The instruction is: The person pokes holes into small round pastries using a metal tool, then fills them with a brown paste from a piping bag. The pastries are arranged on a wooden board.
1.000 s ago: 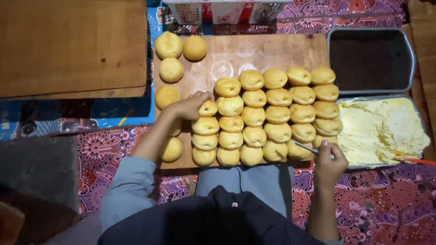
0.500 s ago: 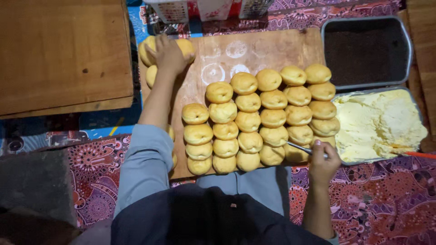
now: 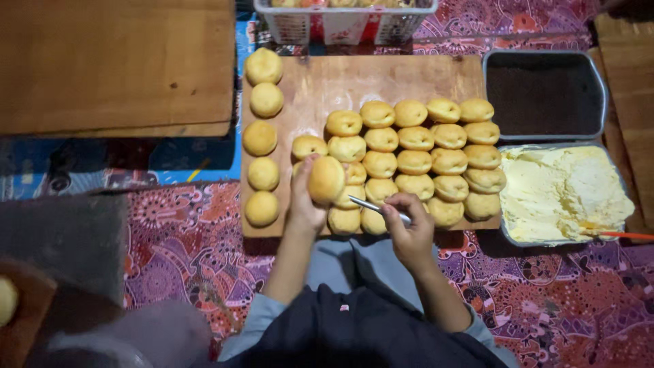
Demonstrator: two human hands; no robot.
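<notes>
Overhead, patterned purple cloth [image 3: 191,252] covers the floor, everything sits on it. Big bare wooden board [image 3: 116,65] top left. Second wooden board [image 3: 381,78] in the middle carries the buns: a tight block of round golden buns [image 3: 436,160] on its right half, a single column of five buns [image 3: 262,133] down its left edge, well apart from the block. Right of that board, dark metal tray [image 3: 545,92] filled with something dark brown, can't tell what. Just below it, a tray of pale yellow cream [image 3: 565,194], an orange-handled tool [image 3: 623,235] lying at its lower right corner. White plastic basket [image 3: 344,20] at the top edge, touching the far end of the bun board. Person sits at the bottom, grey sleeves, dark top.

Left hand [image 3: 306,197] is clamped around one bun [image 3: 325,179], lifted above the near-left corner of the block, tilted on its side. Right hand [image 3: 409,225] is closed on a thin metal knife [image 3: 373,206], blade pointing left toward the held bun, tip just beside it; touching or not, can't tell. Both hands are over the near edge of the bun board.
</notes>
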